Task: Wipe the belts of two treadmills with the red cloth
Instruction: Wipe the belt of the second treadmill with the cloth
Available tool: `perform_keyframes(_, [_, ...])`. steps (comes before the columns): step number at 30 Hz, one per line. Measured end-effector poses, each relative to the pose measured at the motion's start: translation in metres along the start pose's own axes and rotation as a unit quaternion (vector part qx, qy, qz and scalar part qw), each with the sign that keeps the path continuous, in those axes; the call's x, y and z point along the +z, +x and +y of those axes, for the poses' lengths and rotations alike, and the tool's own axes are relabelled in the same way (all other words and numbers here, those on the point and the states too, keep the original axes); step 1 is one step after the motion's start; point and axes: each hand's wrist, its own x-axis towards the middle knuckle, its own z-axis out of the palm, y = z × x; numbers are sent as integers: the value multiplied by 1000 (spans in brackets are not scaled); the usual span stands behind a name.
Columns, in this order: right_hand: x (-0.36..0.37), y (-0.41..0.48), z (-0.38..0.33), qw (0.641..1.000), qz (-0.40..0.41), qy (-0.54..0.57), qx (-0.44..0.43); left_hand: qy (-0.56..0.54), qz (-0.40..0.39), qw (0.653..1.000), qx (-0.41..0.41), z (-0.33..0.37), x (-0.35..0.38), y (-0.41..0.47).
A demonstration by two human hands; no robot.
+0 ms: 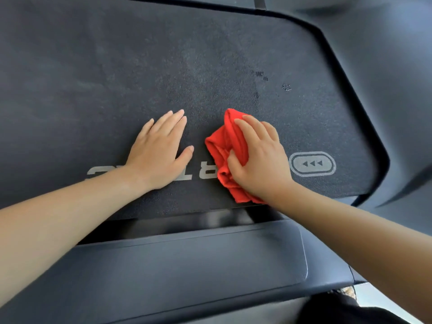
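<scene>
Dark belt (163, 66) — red cloth (222, 146) bunched under right hand (259, 160), thumb seemingly pinching.

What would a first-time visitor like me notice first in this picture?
The crumpled bright red cloth stands out at centre, gripped by the right hand and pressed onto the dark grainy treadmill belt. Just left of it, the left hand lies flat on the belt over grey lettering. A grey oval badge with three arrows sits right of the cloth.

belt (163, 66): open ahead and left | right: raised side rail (374, 90) | near: end cover (187, 260)
</scene>
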Motion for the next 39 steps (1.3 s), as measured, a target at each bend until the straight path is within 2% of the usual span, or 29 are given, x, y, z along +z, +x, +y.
perform_keyframes(6, [-13, 16, 37, 999, 10, -14, 46, -2, -23, 998, 54, 27, 9, 30])
perform_keyframes(12, [-15, 27, 53, 999, 4, -21, 29, 10, -20, 999, 35, 49, 21, 70])
perform_keyframes(18, [-7, 72, 67, 999, 23, 0, 33, 14, 21, 1000, -8, 43, 28, 110])
perform_keyframes(24, [1, 132, 86, 999, 32, 17, 34, 25, 34, 994, -96, 21, 28, 180])
perform_keyframes(36, [19, 244, 109, 998, 32, 44, -33, 34, 52, 987, -149, -26, 18, 301])
perform_keyframes(39, [24, 269, 112, 996, 28, 61, -52, -12, 114, 976, -184, -31, 17, 313])
